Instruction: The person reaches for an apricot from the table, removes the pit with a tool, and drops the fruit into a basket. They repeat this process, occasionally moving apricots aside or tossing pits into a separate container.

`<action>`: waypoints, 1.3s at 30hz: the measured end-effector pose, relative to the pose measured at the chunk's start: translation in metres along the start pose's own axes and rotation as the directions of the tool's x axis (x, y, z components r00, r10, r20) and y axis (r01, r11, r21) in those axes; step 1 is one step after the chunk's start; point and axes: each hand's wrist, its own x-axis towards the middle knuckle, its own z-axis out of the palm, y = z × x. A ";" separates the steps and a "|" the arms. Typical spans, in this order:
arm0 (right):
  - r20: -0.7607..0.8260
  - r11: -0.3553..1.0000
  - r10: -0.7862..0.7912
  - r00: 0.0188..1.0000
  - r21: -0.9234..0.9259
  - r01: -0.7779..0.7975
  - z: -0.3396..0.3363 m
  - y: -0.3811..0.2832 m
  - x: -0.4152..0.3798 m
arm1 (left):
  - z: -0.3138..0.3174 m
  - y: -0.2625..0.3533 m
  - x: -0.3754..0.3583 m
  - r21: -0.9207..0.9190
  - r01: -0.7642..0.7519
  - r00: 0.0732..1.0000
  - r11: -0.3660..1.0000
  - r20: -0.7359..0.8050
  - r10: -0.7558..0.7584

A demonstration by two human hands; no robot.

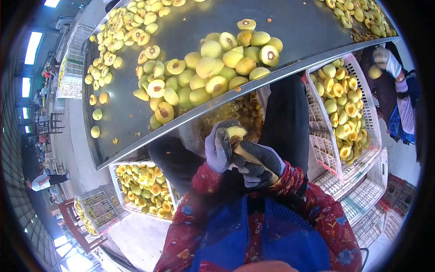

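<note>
L hand, gloved, is raised w/ forearm angled up from lower L, fingers curled & clamped on a fruit half at the fingertips, in front of the scraps under the table edge. R hand, also gloved, sits just beside it, forearm bent in from lower R, fingers wrapped round a tool handle slanting up-L twd fruit; can't tell tip contact.

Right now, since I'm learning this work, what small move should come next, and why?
I'd probably work the tool gently against the fruit half: the left hand holds the fruit half, and the right hand grips the tool, its end close by. Whether they touch is hidden.
</note>
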 end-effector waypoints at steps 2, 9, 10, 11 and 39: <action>0.041 0.997 0.009 0.999 0.072 -0.012 -0.007 0.000 0.003 | 0.001 -0.005 0.000 -0.120 0.098 0.995 0.988 -0.007 -0.099; -0.071 0.980 -0.166 0.984 -0.126 0.156 -0.002 -0.009 0.009 | -0.064 0.012 -0.035 -0.397 0.205 0.766 0.895 -0.504 -0.399; -0.306 0.922 -0.281 0.910 -0.349 0.167 0.002 -0.014 0.009 | -0.093 0.017 -0.049 -0.008 0.268 0.754 0.963 -0.621 -0.215; -0.358 0.910 -0.280 0.891 -0.394 0.128 0.001 -0.017 0.010 | -0.122 0.023 -0.063 0.315 0.350 0.709 0.882 -0.705 -0.029; 0.372 -0.639 -0.612 0.698 -0.753 -0.159 0.035 0.009 0.031 | -0.048 0.048 0.005 -0.331 0.327 0.928 0.885 -0.064 -0.367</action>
